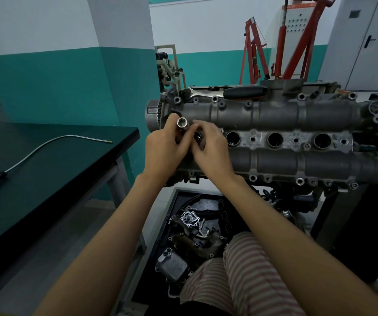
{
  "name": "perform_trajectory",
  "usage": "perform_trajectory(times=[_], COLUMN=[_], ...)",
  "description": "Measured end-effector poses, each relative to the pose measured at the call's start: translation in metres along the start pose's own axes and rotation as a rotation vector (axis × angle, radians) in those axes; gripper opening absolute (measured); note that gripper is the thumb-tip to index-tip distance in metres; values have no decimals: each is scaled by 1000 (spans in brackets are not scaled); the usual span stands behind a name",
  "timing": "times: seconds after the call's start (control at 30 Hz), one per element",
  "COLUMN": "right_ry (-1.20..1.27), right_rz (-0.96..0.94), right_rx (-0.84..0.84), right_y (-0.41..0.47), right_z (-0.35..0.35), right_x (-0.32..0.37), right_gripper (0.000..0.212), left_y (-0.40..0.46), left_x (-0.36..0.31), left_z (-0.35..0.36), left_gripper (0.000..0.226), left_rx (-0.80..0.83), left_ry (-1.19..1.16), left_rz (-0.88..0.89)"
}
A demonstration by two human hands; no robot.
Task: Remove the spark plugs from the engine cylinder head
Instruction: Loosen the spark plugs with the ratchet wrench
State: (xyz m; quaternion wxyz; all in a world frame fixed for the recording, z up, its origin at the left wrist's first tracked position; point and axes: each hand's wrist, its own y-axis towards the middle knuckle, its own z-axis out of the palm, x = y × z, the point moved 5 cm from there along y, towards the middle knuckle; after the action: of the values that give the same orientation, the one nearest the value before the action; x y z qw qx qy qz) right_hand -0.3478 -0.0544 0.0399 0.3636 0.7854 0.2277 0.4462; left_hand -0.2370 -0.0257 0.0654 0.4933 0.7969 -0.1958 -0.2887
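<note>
A grey engine cylinder head lies across the middle on a stand, with a row of round spark plug wells along its centre. My left hand grips a shiny chrome socket, open end up, above the leftmost well. My right hand pinches the socket's lower part from the right. Both hands hide the leftmost well, and no spark plug shows. A ratchet wrench with a black handle lies on the far edge of the head.
A dark table stands at the left with a thin flexible pick-up tool on it. Below the head, a black tray holds several loose engine parts. A red engine hoist stands at the back wall.
</note>
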Motion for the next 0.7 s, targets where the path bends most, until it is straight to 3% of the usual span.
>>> perform_trajectory(times=[0.2, 0.47, 0.57, 0.7], right_ry=[25, 3, -13, 4], right_rz=[1, -8, -8, -33], right_rx=[-23, -25, -62, -13], right_y=[0, 0, 0, 0], right_z=[-2, -1, -2, -1], right_x=[0, 0, -1, -1], right_gripper=[9, 23, 13, 10], left_y=[-2, -2, -1, -2], left_x=[-2, 1, 1, -1], left_z=[0, 1, 2, 0], left_gripper=[24, 28, 32, 20], left_rx=[2, -21, -18, -15], left_ry=[-30, -3, 8, -49], left_rz=[13, -16, -17, 0])
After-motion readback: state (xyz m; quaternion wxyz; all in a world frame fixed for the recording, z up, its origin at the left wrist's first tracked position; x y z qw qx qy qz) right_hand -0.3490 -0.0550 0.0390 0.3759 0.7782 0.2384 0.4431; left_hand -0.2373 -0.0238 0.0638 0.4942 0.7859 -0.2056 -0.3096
